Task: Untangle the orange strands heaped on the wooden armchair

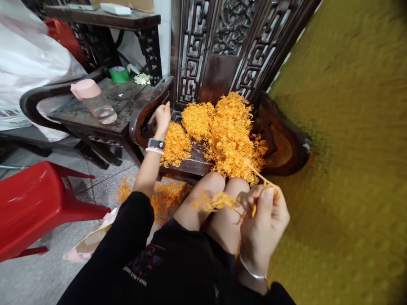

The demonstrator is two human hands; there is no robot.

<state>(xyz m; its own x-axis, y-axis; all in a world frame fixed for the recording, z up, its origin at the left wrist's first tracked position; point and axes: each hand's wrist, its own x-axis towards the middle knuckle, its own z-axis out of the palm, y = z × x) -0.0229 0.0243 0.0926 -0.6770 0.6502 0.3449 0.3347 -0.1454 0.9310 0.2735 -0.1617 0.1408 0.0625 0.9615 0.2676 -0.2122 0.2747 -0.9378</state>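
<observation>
My right hand [265, 212] is above my lap, its fingers closed on a thin orange strand [262, 178]. A blurred, frilly orange piece [216, 201] hangs out to the left of those fingers. Further away, my left hand [163, 114] is raised over the chair's left armrest, fingers curled closed; whatever they may hold is too small to make out. Beside it lies a small heap of curly orange pieces [176, 146]. A much larger orange pile [230, 131] covers the right of the chair seat [197, 159], in front of my knees.
On the side table [127, 99] to the left are a pink-lidded bottle [97, 101] and a roll of green tape [119, 74]. A red stool [41, 203] stands at the left. Orange scraps [168, 199] litter the floor. A yellowish surface [346, 161] fills the right side.
</observation>
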